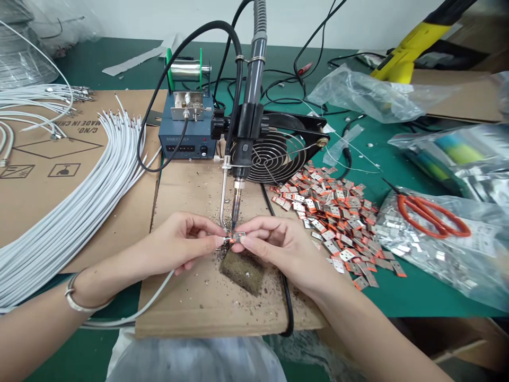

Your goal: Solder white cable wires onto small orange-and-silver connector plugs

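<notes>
My left hand (185, 244) pinches the end of a white cable (157, 294), whose length trails down and left under my wrist. Between the fingertips of my right hand (278, 246) is a USB connector (239, 237), metal with an orange part. Cable end and connector meet right beneath the tip of a mounted soldering iron (235, 209). A thin metal solder feed tube (222, 196) comes down beside the iron to the same spot. Just below my fingers lies a brown sponge (242, 270). Whether the iron touches the joint I cannot tell.
Many USB connectors (338, 207) lie heaped at the right, beside a fan (278, 154). A bundle of white cables (99, 191) fills the left. Behind stand a blue solder feeder (185, 138) and solder spool (186, 70). Orange-handled scissors (433, 215) rest on a plastic bag (445, 254).
</notes>
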Motion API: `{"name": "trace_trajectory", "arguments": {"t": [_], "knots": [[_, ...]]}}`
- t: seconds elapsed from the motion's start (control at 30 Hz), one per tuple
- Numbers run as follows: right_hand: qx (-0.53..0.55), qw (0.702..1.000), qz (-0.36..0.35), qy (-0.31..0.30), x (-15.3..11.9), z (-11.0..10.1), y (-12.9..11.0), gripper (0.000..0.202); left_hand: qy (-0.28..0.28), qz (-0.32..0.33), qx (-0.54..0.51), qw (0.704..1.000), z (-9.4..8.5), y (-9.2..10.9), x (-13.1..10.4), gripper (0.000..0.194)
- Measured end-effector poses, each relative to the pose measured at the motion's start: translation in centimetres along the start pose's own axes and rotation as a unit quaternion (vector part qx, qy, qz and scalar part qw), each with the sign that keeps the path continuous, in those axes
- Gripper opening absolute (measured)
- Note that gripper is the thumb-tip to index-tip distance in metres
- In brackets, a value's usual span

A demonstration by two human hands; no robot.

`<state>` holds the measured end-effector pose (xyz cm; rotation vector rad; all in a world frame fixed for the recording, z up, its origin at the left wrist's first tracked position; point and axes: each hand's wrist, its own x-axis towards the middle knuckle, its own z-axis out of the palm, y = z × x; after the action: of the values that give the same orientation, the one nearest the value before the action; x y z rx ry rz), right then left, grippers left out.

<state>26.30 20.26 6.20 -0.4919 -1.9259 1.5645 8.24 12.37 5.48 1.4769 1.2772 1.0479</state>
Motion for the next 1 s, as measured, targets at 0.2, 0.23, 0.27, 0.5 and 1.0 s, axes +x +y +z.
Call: {"name": "trace_trajectory", "arguments": {"t": [0.2,0.23,0.27,0.5,1.0], "knots": [[0.007,1.000,-0.003,0.006,0.12,-0.09,0.17,0.012,0.015,-0.016,0.013,1.000,0.19,0.37,-0.08,0.019],[0.008,1.000,-0.005,0.008,0.13,-0.09,0.19,0.013,0.019,-0.021,0.016,0.999,0.22,0.50,-0.10,0.018],[0.006,1.000,-0.006,0.008,0.14,-0.09,0.18,0.013,0.019,-0.025,0.018,0.999,0.25,0.60,-0.11,0.017],[0.000,1.000,-0.007,0.010,0.16,0.03,0.10,0.013,0.019,-0.010,0.022,1.000,0.16,0.20,0.06,0.019],[-0.002,1.000,-0.009,0.003,0.02,-0.17,0.21,0.013,0.014,0.007,-0.007,1.000,0.16,-0.24,0.17,0.019]]}}
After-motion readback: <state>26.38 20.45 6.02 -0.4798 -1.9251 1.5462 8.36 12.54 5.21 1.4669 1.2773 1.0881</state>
